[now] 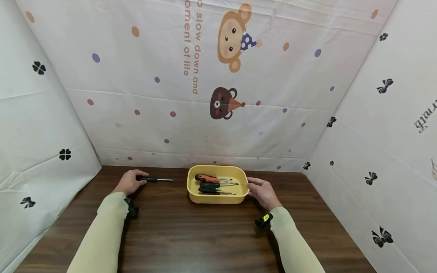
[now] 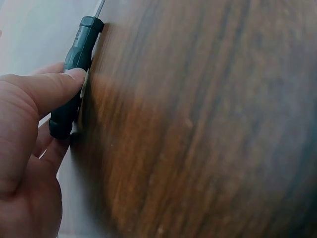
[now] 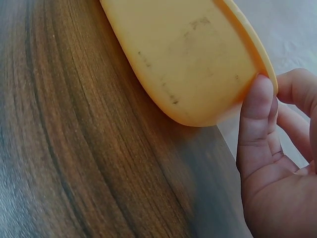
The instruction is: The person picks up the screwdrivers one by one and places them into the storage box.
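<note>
At the left of the head view my left hand (image 1: 128, 183) pinches the dark handle of a screwdriver (image 1: 152, 179) lying at the table's far edge, its metal shaft pointing right. The left wrist view shows the thumb pressed on that black-green handle (image 2: 79, 47). My right hand (image 1: 264, 194) grips the right end of a yellow plastic bin (image 1: 218, 199), thumb against the wall and fingers over the rim, as the right wrist view shows. Inside the bin lie several screwdrivers: one with an orange-and-black handle (image 1: 207, 178), others with black handles (image 1: 208, 190), shafts to the right.
The bin stands on a dark wood table (image 1: 191, 239) close to the printed white cloth (image 1: 160, 129) behind it. White cloth walls (image 1: 345, 197) close off the left and right sides. A black wrist device (image 1: 131, 209) is on each forearm.
</note>
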`<state>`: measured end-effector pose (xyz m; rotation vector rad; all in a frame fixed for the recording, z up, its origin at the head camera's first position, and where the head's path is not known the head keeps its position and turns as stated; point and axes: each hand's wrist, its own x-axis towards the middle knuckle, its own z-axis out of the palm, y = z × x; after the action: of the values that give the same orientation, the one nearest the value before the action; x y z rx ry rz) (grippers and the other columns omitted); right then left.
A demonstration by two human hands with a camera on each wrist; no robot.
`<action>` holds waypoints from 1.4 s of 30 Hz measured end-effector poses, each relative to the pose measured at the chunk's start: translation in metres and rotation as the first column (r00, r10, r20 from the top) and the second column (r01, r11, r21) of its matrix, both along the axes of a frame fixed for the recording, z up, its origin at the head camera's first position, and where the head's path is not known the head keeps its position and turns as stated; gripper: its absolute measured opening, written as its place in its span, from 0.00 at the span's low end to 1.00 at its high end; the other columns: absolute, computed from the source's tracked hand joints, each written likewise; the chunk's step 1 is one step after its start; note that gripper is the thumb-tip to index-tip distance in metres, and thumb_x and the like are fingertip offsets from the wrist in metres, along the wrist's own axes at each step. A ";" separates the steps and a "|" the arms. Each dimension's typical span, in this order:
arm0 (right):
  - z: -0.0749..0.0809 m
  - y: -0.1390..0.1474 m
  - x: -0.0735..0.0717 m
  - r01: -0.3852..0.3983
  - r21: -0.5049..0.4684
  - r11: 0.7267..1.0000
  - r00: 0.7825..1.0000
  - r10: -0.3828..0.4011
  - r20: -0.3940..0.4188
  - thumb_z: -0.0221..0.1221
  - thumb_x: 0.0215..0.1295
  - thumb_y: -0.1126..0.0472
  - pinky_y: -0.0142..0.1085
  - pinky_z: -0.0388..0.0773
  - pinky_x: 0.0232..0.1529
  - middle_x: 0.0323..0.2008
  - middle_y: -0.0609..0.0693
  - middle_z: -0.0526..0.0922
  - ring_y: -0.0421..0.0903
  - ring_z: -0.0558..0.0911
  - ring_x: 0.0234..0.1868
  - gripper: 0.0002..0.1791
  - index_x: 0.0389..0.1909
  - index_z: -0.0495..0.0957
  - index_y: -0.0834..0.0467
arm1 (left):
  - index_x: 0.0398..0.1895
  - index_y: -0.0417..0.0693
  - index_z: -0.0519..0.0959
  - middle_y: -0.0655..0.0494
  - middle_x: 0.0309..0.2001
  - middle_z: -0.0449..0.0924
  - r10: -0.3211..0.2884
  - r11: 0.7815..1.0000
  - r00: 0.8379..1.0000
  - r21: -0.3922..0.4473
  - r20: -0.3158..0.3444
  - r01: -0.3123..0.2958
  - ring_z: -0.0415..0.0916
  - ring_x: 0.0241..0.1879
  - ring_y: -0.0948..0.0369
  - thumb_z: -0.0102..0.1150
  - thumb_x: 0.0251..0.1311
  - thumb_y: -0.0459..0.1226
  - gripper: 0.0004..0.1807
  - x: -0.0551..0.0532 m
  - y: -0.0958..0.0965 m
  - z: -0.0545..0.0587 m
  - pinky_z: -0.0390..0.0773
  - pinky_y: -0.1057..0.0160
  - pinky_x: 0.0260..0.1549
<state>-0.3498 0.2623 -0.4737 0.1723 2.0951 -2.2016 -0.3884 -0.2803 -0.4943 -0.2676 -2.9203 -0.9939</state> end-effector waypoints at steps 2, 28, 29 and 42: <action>0.000 0.000 0.000 -0.001 -0.003 1.000 1.000 0.001 -0.003 0.64 0.67 0.70 0.31 0.86 0.34 0.54 0.64 0.85 0.39 0.86 0.29 0.27 0.67 0.75 0.67 | 0.56 0.40 0.84 0.31 0.63 0.75 0.004 1.000 1.000 0.004 0.001 -0.004 0.69 0.64 0.32 0.65 0.67 0.34 0.16 0.000 -0.001 -0.002 0.72 0.33 0.60; 0.002 0.000 0.001 -0.010 -0.021 1.000 1.000 0.010 -0.006 0.64 0.67 0.70 0.32 0.86 0.34 0.55 0.65 0.85 0.40 0.87 0.29 0.27 0.67 0.74 0.68 | 0.50 0.44 0.88 0.36 0.58 0.82 0.083 0.993 0.993 0.088 -0.087 -0.075 0.74 0.61 0.35 0.68 0.65 0.38 0.13 0.009 -0.001 0.000 0.75 0.34 0.58; 0.002 0.000 0.001 -0.009 -0.025 1.000 1.000 0.009 -0.007 0.64 0.67 0.70 0.32 0.86 0.34 0.55 0.65 0.85 0.40 0.87 0.29 0.27 0.67 0.74 0.68 | 0.50 0.45 0.88 0.36 0.58 0.82 0.085 0.993 0.993 0.089 -0.088 -0.077 0.75 0.61 0.35 0.68 0.65 0.38 0.13 0.009 -0.001 -0.001 0.75 0.35 0.58; 0.000 0.001 0.001 -0.013 -0.026 1.000 1.000 0.012 -0.009 0.64 0.67 0.70 0.31 0.86 0.34 0.52 0.63 0.86 0.39 0.86 0.29 0.28 0.68 0.73 0.70 | 0.48 0.49 0.90 0.42 0.54 0.86 0.116 0.983 0.986 0.157 -0.119 -0.097 0.79 0.58 0.40 0.71 0.63 0.42 0.13 0.009 -0.001 -0.005 0.78 0.39 0.56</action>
<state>-0.3492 0.2634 -0.4738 0.1468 2.0658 -2.2254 -0.3792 -0.2809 -0.4993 -0.1594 -2.6974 -1.1292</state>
